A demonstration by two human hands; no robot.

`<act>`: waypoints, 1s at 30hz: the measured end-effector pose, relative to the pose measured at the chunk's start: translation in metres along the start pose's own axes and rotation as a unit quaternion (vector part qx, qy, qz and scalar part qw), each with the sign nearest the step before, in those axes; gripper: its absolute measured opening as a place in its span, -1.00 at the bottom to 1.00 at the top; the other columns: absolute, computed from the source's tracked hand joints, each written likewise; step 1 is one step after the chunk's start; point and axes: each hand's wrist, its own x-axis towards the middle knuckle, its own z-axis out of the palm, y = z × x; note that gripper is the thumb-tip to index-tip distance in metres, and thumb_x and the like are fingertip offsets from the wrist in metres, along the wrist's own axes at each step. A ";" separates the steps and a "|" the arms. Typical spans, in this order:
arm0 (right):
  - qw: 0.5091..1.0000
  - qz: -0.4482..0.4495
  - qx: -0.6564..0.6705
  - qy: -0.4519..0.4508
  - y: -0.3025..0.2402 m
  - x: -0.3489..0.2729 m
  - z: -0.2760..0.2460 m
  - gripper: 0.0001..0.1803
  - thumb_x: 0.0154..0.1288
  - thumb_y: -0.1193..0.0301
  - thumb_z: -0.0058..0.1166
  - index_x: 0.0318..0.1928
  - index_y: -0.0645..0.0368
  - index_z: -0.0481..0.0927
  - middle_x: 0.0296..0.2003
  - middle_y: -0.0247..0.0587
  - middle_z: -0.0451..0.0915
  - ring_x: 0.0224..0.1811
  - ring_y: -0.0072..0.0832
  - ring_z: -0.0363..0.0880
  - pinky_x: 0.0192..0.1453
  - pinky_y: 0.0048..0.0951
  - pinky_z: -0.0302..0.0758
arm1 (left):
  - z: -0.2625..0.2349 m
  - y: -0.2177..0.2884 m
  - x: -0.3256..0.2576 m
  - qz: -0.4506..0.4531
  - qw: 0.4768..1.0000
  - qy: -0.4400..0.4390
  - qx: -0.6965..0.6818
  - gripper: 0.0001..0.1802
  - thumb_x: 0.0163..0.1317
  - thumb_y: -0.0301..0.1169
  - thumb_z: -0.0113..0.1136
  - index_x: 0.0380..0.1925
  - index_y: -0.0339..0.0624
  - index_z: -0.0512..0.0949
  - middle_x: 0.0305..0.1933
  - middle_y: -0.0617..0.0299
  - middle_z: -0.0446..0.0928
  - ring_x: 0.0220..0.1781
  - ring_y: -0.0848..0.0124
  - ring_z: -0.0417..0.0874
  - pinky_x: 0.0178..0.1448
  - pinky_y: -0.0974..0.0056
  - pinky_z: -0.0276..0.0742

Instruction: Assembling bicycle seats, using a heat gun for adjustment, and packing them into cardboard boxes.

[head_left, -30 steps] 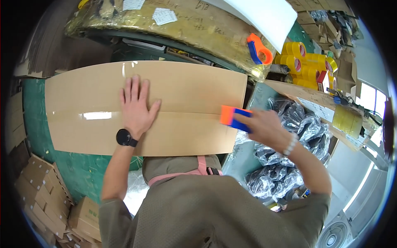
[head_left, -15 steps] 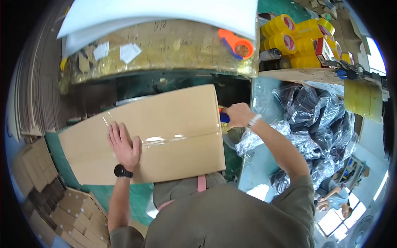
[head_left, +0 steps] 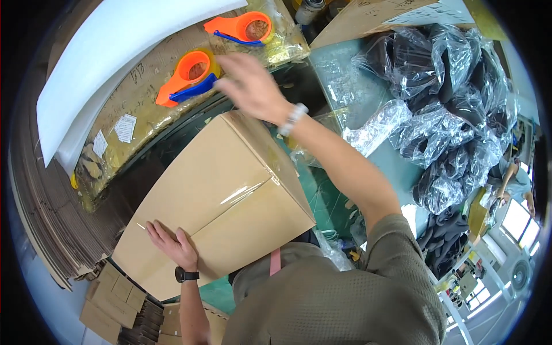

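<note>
A brown cardboard box (head_left: 230, 190) with clear tape along its top seam lies in front of me on the green table. My left hand (head_left: 169, 244) rests flat on its near left corner, fingers spread. My right hand (head_left: 250, 86) hovers above the box's far corner with fingers apart and nothing in it. Just beyond it an orange and blue tape dispenser (head_left: 190, 77) lies on a stack of flat cardboard. A second orange tape dispenser (head_left: 244, 27) sits further back.
A white foam sheet (head_left: 109, 52) lies at the far left over the cardboard stack. Several dark garments in clear plastic bags (head_left: 448, 109) are piled on the right. Flattened cartons (head_left: 115, 299) are stacked at the lower left. Another person's arm (head_left: 509, 181) shows far right.
The box has turned so one corner points away from me. My right hand has let go of the orange and blue tape dispenser, which now lies on the cardboard stack.
</note>
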 end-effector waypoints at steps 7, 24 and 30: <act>0.819 0.489 0.159 -0.254 0.063 -0.211 0.041 -0.20 0.51 -0.18 -0.40 0.43 0.21 0.24 0.42 0.09 0.26 0.46 -0.06 0.23 0.52 -0.22 0.14 | 0.003 -0.006 -0.001 0.015 0.999 0.032 0.012 -0.28 0.34 -0.16 0.06 0.40 -0.35 0.20 0.52 -0.24 0.09 0.55 -0.18 0.05 0.55 -0.19 -0.08; 0.872 0.391 -0.291 -0.035 -0.191 -0.180 -0.025 -0.29 0.38 -0.22 -0.23 -0.02 0.22 0.54 -0.13 0.25 0.65 0.00 0.19 0.59 0.13 0.09 0.46 | -0.123 -0.383 -0.102 -0.274 0.947 0.170 0.010 -0.26 0.20 -0.06 0.31 0.18 -0.47 0.42 0.25 -0.30 0.43 0.31 -0.08 0.41 0.38 0.02 0.29; 0.870 0.422 -0.248 0.061 -0.219 -0.201 -0.069 -0.27 0.38 -0.21 -0.22 0.02 0.24 0.61 -0.06 0.30 0.62 0.07 0.14 0.58 0.19 -0.02 0.45 | -0.154 -0.427 -0.160 -0.287 0.885 0.099 -0.354 -0.27 0.45 0.06 -0.01 0.09 -0.58 0.50 0.14 -0.17 0.57 0.23 0.08 0.54 0.35 0.12 0.37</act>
